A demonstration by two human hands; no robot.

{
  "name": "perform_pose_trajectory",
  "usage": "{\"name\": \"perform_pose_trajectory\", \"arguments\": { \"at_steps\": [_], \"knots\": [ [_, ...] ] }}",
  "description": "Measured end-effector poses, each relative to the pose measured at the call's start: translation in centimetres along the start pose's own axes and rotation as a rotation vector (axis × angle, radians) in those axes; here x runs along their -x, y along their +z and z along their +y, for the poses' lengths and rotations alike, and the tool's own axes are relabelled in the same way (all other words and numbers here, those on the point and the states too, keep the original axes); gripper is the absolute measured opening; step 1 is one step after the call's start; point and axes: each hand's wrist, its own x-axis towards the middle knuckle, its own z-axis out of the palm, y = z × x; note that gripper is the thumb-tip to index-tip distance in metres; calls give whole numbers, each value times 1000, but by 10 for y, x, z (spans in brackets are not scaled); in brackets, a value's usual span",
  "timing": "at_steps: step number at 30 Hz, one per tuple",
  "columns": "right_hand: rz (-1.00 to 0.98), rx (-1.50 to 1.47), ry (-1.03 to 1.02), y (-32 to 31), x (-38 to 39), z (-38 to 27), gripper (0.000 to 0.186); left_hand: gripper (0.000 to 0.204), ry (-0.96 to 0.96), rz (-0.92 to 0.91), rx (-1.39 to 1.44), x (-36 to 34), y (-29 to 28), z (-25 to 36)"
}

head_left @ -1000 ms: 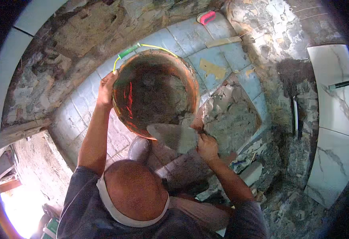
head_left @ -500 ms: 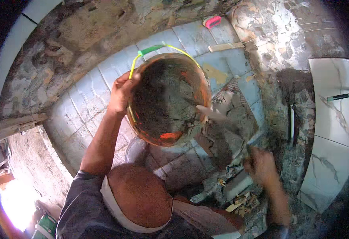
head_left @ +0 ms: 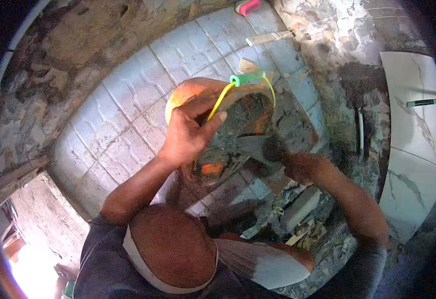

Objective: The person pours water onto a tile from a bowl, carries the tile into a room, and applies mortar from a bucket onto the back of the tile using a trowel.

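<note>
An orange bucket (head_left: 193,92) with a yellow wire handle and green grip (head_left: 248,78) is tipped on its side, mouth toward the right, with grey mortar inside. My left hand (head_left: 188,134) grips its rim at the near side. My right hand (head_left: 302,167), blurred by motion, holds a trowel (head_left: 260,147) whose blade reaches into the bucket's mouth. A wet patch of mortar (head_left: 297,124) lies on the floor just right of the bucket.
Patterned blue-grey floor tiles (head_left: 128,114) cover the ground to the left. White marble-look tiles (head_left: 412,149) lie at the right. A pink object (head_left: 248,6) and a wooden stick (head_left: 270,37) sit at the top. Tile scraps and a pale block (head_left: 302,214) lie near my knees.
The bucket has tipped further onto its side toward the right. My right hand came back up from the lower right, bringing the trowel to the bucket's mouth.
</note>
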Motion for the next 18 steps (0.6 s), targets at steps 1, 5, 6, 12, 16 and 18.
{"name": "perform_pose_trajectory", "arguments": {
  "at_steps": [1,5,6,12,16,18],
  "knots": [
    [-85,-143,-84,10,-6,-1,28,28,81,10,-77,0,2,5],
    [-28,-402,-255,25,-7,-38,35,27,159,-84,-146,0,7,1],
    [-23,-411,-260,26,-11,-47,35,27,155,-92,-151,0,8,-2],
    [-319,-1457,-125,9,-6,-100,41,26,-31,-87,-122,-5,4,6],
    [-86,-1377,-110,-1,8,-100,39,30,-128,-52,-12,-5,-8,-1],
    [259,-1000,-39,-7,24,-79,32,26,-84,-60,-67,-2,-8,4]
  ]
}}
